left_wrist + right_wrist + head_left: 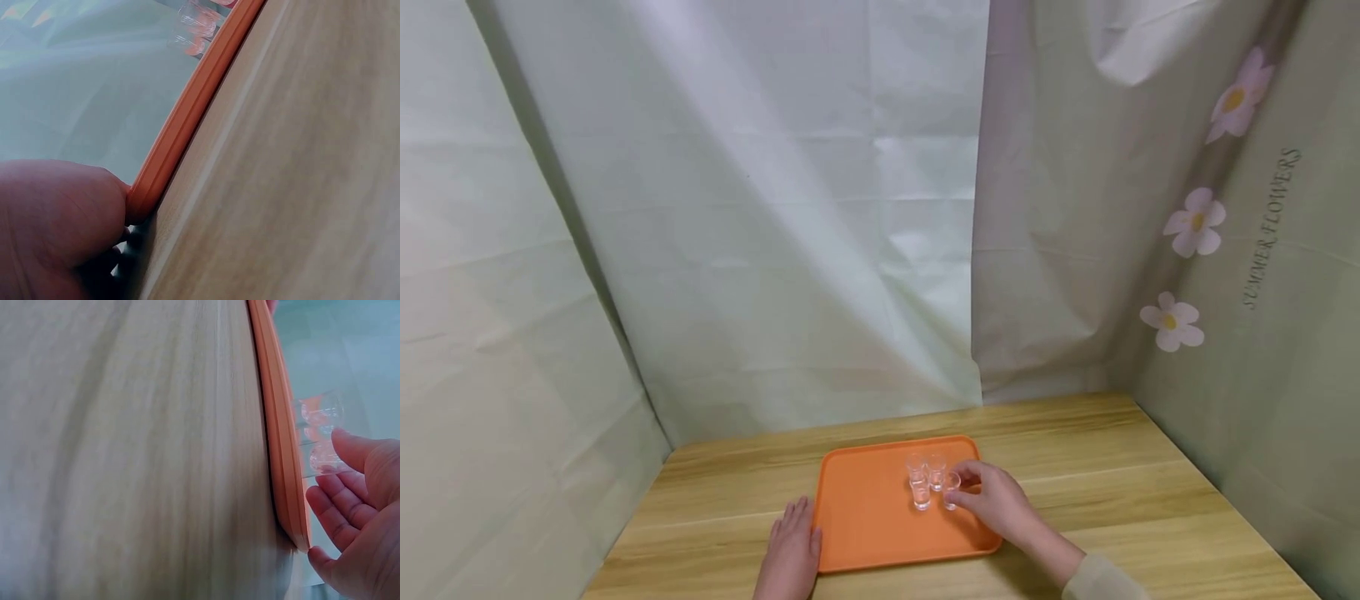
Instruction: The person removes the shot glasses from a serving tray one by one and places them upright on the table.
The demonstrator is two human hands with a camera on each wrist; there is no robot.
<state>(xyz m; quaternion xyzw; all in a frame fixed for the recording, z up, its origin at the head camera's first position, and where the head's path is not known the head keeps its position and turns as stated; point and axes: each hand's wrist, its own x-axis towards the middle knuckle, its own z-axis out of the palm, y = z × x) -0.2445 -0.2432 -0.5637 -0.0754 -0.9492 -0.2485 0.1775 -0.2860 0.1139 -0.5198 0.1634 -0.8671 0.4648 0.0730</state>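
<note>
An orange tray (868, 525) lies flat on the wooden table. My left hand (792, 552) rests at its left edge with fingers straight, the thumb side against the rim; the left wrist view shows that hand touching the tray corner. With thumb and fingers, my right hand (996, 502) pinches a small clear shot glass (952, 493) upright over the right part of the tray. Three similar glasses stand close together just left of it: a front glass (921, 497), and two behind. In the right wrist view, the thumb overlaps the clear glass (325, 457).
The wood-grain table (1097, 475) extends around the tray on all sides. Pale curtains (775, 250) hang behind it and at both sides, the right one printed with white flowers (1172, 322) and lettering.
</note>
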